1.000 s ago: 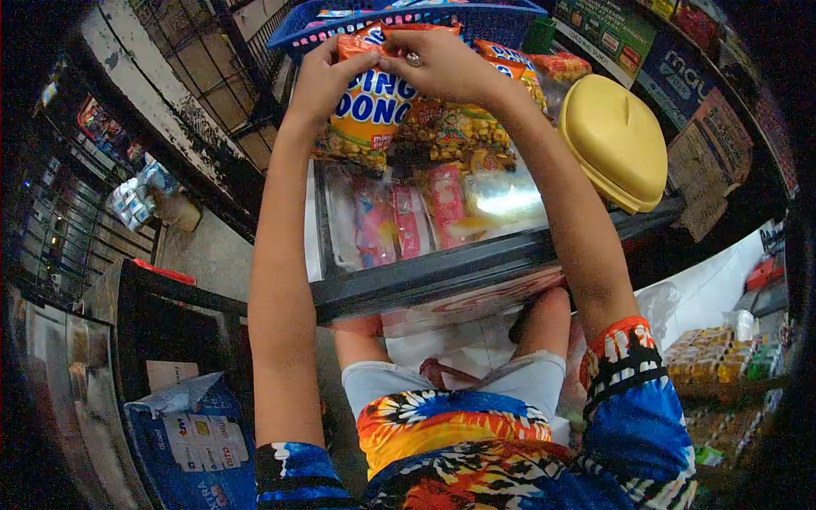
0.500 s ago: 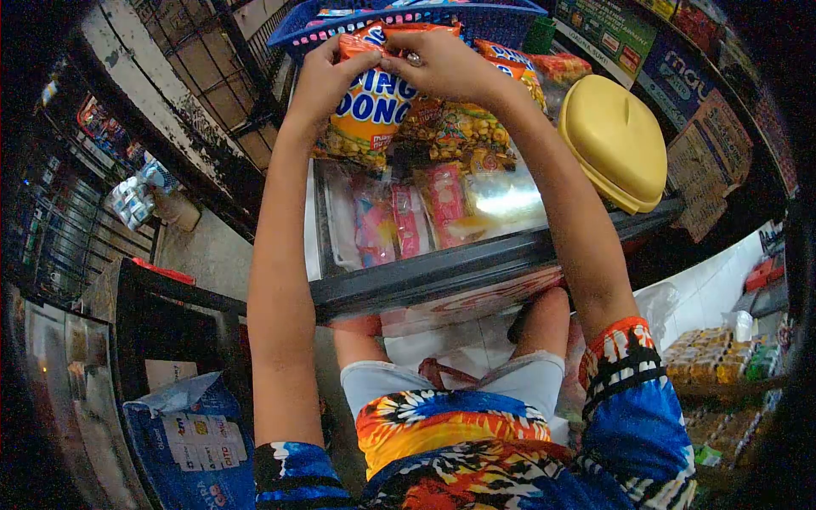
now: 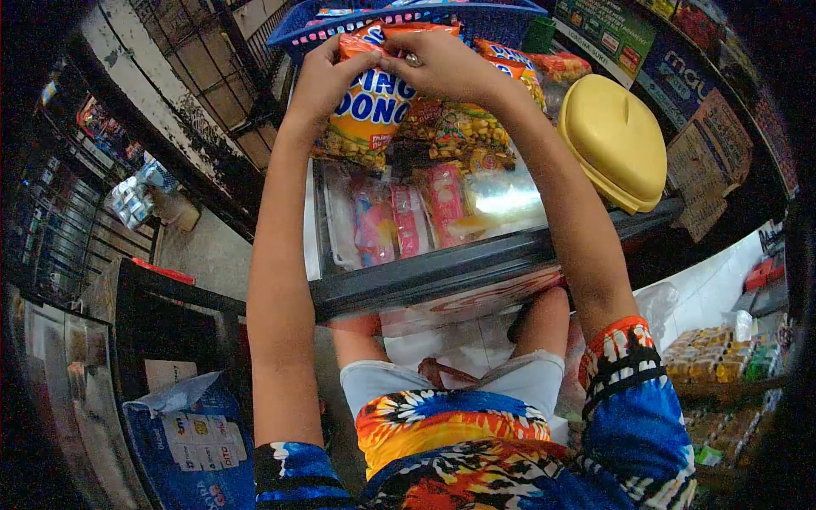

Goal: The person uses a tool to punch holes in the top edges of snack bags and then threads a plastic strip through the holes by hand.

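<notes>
An orange and yellow snack bag [image 3: 367,115] printed "Ding Dong" hangs upright from both hands at the far side of the glass-topped freezer [image 3: 365,293]. My left hand [image 3: 325,81] pinches its upper edge, thumb pointing right. From the other side my right hand [image 3: 438,64], with a ring on one finger, grips the same top edge, its fingertips close to my left thumb. Just behind and to the right are more snack bags [image 3: 472,132] of the same kind, partly covered by my right hand and forearm. Whether the held bag's top is torn cannot be made out.
A blue plastic basket [image 3: 501,10] stands at the back of the freezer. To the right sits a yellow lidded container [image 3: 614,140]. Pink packages [image 3: 410,219] show through the glass. Shelves of packed goods [image 3: 722,357] are at lower right, a blue bag [image 3: 191,455] at lower left.
</notes>
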Demonstrator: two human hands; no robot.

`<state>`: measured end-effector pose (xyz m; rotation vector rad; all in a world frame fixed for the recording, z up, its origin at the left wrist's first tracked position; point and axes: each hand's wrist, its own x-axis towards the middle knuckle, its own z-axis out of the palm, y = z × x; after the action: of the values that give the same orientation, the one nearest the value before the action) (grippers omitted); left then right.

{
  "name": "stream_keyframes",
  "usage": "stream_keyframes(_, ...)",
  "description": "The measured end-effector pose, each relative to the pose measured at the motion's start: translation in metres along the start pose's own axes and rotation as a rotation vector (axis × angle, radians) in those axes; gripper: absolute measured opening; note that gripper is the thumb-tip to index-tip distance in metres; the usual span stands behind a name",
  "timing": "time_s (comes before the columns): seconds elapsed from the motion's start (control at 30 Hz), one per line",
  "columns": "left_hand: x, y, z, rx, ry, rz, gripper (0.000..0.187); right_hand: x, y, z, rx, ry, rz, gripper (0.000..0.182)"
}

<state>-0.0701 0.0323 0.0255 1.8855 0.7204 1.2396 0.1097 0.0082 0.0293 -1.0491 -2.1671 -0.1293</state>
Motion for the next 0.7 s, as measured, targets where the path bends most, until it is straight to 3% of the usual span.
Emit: stream_keyframes(0.7, -0.0038, 0.004, 0.0011, 0.036, 0.005, -0.013, 0.025, -0.0005, -0.003, -0.0013, -0.017, -0.044, 0.017, 0.043)
